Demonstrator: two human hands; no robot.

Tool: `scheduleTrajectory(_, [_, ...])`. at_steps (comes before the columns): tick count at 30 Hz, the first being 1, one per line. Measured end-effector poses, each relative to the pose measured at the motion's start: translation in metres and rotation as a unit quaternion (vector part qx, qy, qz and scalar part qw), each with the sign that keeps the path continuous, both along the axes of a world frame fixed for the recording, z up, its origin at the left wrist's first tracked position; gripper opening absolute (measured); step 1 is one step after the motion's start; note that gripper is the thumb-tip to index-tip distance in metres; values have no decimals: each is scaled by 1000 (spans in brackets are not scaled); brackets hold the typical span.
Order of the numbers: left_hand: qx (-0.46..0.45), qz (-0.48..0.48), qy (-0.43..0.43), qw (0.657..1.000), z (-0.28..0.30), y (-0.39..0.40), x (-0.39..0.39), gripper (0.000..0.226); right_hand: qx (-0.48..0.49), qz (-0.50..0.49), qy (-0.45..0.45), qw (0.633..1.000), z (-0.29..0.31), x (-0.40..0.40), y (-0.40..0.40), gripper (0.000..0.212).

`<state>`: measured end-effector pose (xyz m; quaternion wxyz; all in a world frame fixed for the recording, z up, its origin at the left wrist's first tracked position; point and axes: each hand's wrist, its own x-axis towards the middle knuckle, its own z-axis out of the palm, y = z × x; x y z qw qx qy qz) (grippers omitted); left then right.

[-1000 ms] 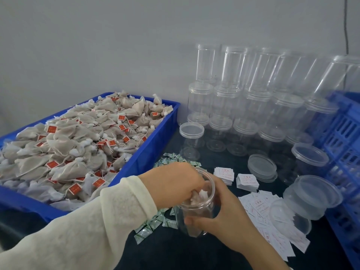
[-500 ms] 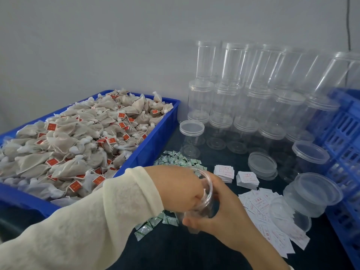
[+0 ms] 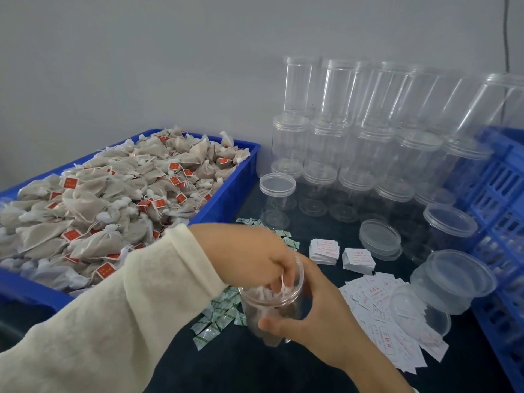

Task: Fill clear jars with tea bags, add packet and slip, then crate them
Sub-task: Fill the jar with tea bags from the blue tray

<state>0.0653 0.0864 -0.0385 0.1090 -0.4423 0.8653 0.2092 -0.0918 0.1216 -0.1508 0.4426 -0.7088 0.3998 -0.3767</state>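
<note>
A clear jar (image 3: 272, 306) stands on the dark table, part filled with tea bags. My right hand (image 3: 320, 316) grips it from the right, thumb across its front. My left hand (image 3: 246, 256) is over the jar's mouth with its fingers curled down inside on the tea bags there. A blue bin (image 3: 235, 180) at the left is heaped with tea bags (image 3: 113, 199) bearing red tags. Small green-and-white packets (image 3: 218, 316) lie just left of the jar. White paper slips (image 3: 380, 302) lie scattered to its right, with two small stacks (image 3: 324, 249) behind them.
Several empty clear jars (image 3: 326, 143) stand stacked against the wall at the back right. Loose lids (image 3: 380, 236) and lidded jars (image 3: 450, 276) lie near a blue slatted crate (image 3: 499, 222) at the right edge.
My left hand's fingers have gone deeper into the jar, pushing the tea bags down. My right hand has tipped and steadied the jar in about the same place.
</note>
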Motion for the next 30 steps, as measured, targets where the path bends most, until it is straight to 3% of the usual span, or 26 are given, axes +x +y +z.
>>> scheduleTrajectory(3, [-85, 66, 124, 986, 18, -4, 25, 33, 3, -9, 8, 1000, -3, -1, -1, 85])
scheduleTrajectory(7, [-257, 206, 234, 915, 9, -26, 70, 29, 2, -25, 33, 999, -6, -2, -2, 88])
scheduleTrajectory(10, [-323, 314, 166, 877, -14, -51, 105, 30, 0, -28, 34, 999, -6, -2, -1, 88])
scheduleTrajectory(14, [-280, 392, 58, 875, -55, -68, 130, 41, 0, -27, 23, 999, -7, -3, 0, 88])
scheduleTrajectory(20, [-165, 366, -57, 914, -84, -79, 142, 33, -7, -31, 31, 999, -8, -6, -1, 87])
scheduleTrajectory(30, [-174, 366, -115, 907, -93, -83, 137, 36, -1, -35, 42, 999, -13, -6, -2, 90])
